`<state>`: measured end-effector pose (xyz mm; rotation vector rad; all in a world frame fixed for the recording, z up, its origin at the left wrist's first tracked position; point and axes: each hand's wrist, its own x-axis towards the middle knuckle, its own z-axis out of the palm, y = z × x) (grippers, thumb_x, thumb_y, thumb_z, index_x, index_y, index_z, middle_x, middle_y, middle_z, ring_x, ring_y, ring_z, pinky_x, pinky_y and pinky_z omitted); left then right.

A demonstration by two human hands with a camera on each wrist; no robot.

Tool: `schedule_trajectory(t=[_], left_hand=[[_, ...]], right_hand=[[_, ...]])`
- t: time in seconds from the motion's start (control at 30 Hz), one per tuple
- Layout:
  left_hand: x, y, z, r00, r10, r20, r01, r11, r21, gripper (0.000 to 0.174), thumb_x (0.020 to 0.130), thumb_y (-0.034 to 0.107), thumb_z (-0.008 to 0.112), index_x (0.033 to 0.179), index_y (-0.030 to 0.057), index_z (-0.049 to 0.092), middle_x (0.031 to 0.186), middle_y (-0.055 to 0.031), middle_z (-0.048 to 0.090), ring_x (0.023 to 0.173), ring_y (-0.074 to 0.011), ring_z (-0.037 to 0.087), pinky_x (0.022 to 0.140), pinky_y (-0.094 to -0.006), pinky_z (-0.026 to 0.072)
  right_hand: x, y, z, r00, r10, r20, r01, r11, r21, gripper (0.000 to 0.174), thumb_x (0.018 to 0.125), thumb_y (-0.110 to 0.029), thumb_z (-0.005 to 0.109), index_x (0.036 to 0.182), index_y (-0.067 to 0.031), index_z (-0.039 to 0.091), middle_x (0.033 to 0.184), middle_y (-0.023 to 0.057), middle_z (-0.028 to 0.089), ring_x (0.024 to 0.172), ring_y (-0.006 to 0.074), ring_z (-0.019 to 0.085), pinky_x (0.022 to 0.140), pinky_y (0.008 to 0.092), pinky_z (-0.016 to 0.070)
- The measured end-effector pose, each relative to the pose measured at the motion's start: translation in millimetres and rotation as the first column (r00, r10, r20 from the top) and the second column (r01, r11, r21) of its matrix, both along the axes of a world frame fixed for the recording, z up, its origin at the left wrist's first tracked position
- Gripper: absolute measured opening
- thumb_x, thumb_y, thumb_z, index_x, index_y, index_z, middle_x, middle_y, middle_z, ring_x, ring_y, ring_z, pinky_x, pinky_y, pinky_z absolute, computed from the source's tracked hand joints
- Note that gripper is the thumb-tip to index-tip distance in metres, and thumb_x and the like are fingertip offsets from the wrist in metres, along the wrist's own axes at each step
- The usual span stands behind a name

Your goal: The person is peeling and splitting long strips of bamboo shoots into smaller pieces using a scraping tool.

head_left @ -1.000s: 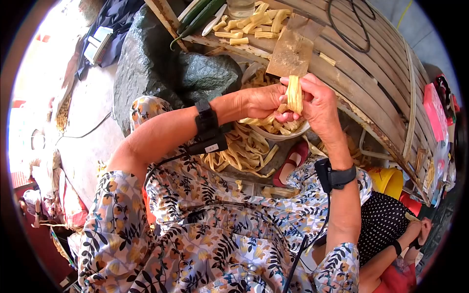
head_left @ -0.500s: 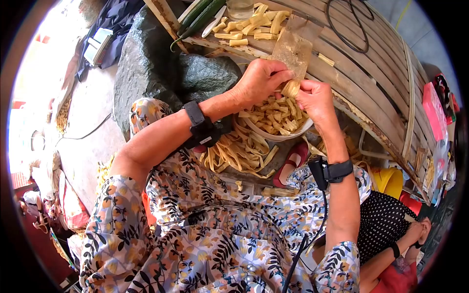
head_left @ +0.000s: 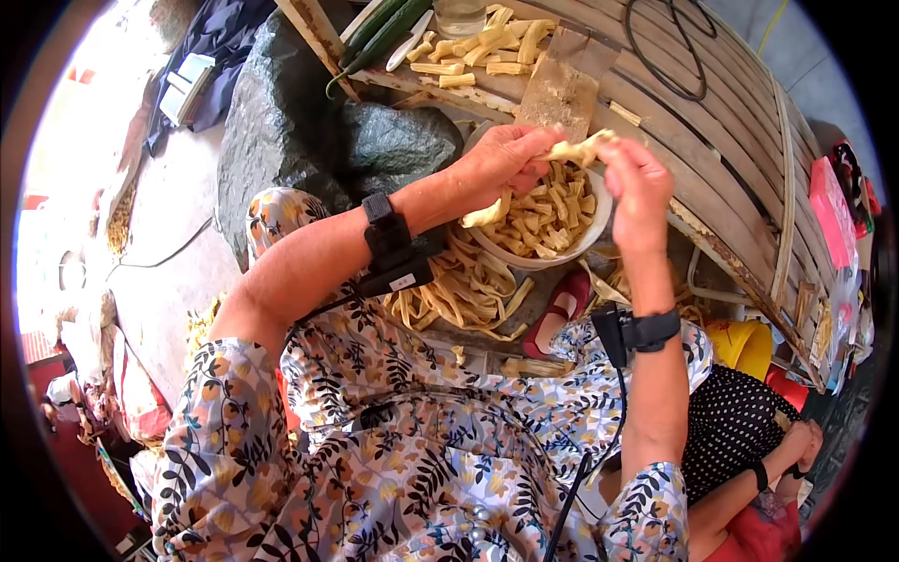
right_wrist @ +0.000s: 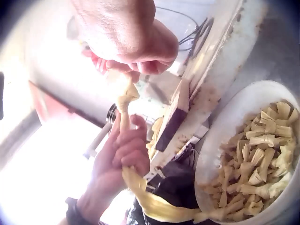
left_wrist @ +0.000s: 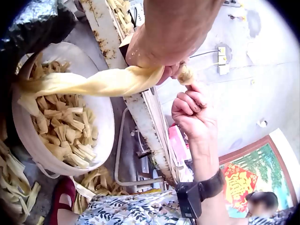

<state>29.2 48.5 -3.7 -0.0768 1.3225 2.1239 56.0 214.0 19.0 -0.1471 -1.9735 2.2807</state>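
A long pale yellow strip (head_left: 582, 150), soft and fibrous, is stretched between both hands above a white tub (head_left: 599, 211). My left hand (head_left: 501, 169) grips it, and its loose tail (left_wrist: 112, 82) hangs from the fist over the tub. My right hand (head_left: 640, 192) pinches the other end with thumb and curled fingers. Between the hands the strip bunches into a knot-like lump (right_wrist: 126, 98). Short folded pieces (head_left: 557, 211) of similar yellow material fill much of the tub.
Long yellow strips (head_left: 454, 290) lie beside the tub near a red shoe (head_left: 562, 314). On the slatted bench (head_left: 693, 155) are a small wooden board (head_left: 557, 94), cut yellow pieces (head_left: 496, 42) and a cable (head_left: 646, 56). A dark plastic bag (head_left: 398, 140) stands at left. Another person's hands (head_left: 801, 440) show at right.
The hands were close together on a short folded part of the strip. They have since moved apart, the right one to the right, pulling the strip out between them.
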Motion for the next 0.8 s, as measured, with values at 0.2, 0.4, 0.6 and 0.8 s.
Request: schedule_trajectory(t=[0.2,0.4,0.6,0.8], left_hand=[[0.1,-3.8,7.7,0.969,-0.184,-0.167,0.174,0.982,-0.071,0.026,0.086,0.027,0.056,0.085,0.0013,0.061,0.059,0.0065,0.037,0.048,-0.0029,0.028,0.043,-0.018,0.0238],[-4.3,-24.7,-0.6,0.925,-0.376,-0.057,0.38,0.916,0.13,0.023,0.09,0.025,0.048,0.084,0.0038,0.055,0.054,0.0099,0.03,0.043,-0.001,0.022,0.041,-0.0174,0.0202],[-10.9,-29.7,-9.4,0.896,-0.429,0.113,0.356,0.847,0.395,0.024,0.092,0.026,0.044,0.083,0.0053,0.051,0.053,0.0098,0.031,0.041,-0.0014,0.022,0.041,-0.0172,0.0201],[-9.3,-27.7,-1.7,0.916,-0.371,-0.154,0.379,0.925,0.025,0.027,0.092,0.028,0.044,0.082,0.0046,0.053,0.056,0.0083,0.034,0.046,-0.001,0.027,0.042,-0.0164,0.0211]], right_hand=[[-13.4,29.3,-0.5,0.989,-0.095,0.109,0.112,0.981,-0.161,0.01,0.075,-0.009,0.065,0.077,-0.0004,0.062,0.051,-0.0062,0.039,0.044,0.0015,0.03,0.042,0.0188,0.0212],[-7.3,28.6,-2.7,0.965,0.146,0.22,-0.171,0.98,0.098,0.027,0.078,-0.021,0.066,0.098,-0.0033,0.06,0.067,-0.0035,0.054,0.057,0.0021,0.047,0.049,0.0145,0.034],[-3.8,12.3,-14.6,0.889,0.427,0.167,-0.382,0.891,-0.245,0.037,0.079,-0.02,0.065,0.111,-0.0041,0.054,0.084,-0.0017,0.059,0.072,0.0033,0.055,0.053,0.0132,0.0443],[-8.1,15.0,-15.4,0.928,0.326,0.183,-0.282,0.932,-0.229,0.024,0.08,-0.017,0.065,0.099,-0.0037,0.061,0.084,-0.0016,0.059,0.064,0.001,0.051,0.053,0.0127,0.0456]])
